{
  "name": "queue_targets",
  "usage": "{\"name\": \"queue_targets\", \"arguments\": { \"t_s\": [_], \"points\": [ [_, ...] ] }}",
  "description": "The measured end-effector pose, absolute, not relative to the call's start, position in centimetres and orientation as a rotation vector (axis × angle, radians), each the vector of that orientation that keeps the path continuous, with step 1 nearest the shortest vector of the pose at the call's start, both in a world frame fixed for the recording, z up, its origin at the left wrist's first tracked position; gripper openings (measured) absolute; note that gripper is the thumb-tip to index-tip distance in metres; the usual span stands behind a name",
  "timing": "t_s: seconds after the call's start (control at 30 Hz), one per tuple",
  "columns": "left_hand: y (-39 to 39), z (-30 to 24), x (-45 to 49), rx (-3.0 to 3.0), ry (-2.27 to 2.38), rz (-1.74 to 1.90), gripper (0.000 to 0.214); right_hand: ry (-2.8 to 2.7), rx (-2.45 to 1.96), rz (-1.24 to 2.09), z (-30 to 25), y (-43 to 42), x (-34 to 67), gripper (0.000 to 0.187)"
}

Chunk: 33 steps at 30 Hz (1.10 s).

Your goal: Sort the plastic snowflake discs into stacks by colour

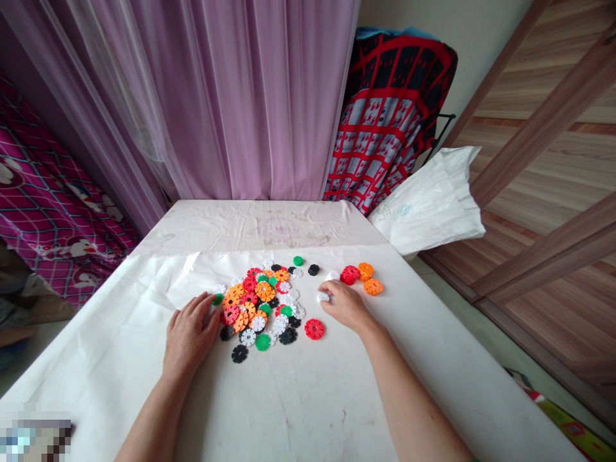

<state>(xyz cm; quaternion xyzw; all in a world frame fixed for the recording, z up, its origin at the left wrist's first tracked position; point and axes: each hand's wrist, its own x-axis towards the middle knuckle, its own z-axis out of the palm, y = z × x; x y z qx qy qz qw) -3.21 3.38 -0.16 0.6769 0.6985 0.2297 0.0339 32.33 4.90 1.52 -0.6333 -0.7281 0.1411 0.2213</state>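
A loose pile of notched plastic building discs (264,292) in red, orange, green, black and white lies on the white-covered table. My left hand (190,333) rests at the left side of the pile, fingers stretched out and slightly apart. Its index fingertip is beside a green disc (218,299); whether it touches the disc I cannot tell. Right of the pile, my right hand (345,307) pinches a white disc (322,297) between thumb and fingers, close to the table. Just beyond that hand are another white disc (333,275) and a few red discs (350,274).
Two spots of orange discs (373,286) sit farther right, and a single red disc (314,329) lies nearer me. A white bag (428,202) stands at the table's right edge. Purple curtains (260,96) hang behind the table (298,410).
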Motion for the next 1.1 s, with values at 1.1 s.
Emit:
{"name": "queue_targets", "arguments": {
  "t_s": [1.1],
  "points": [
    [3.0,0.4,-2.4,2.031,2.150,0.686,0.040,-2.448,-1.509,0.239,3.0,2.6,26.3,0.033]
  ]
}}
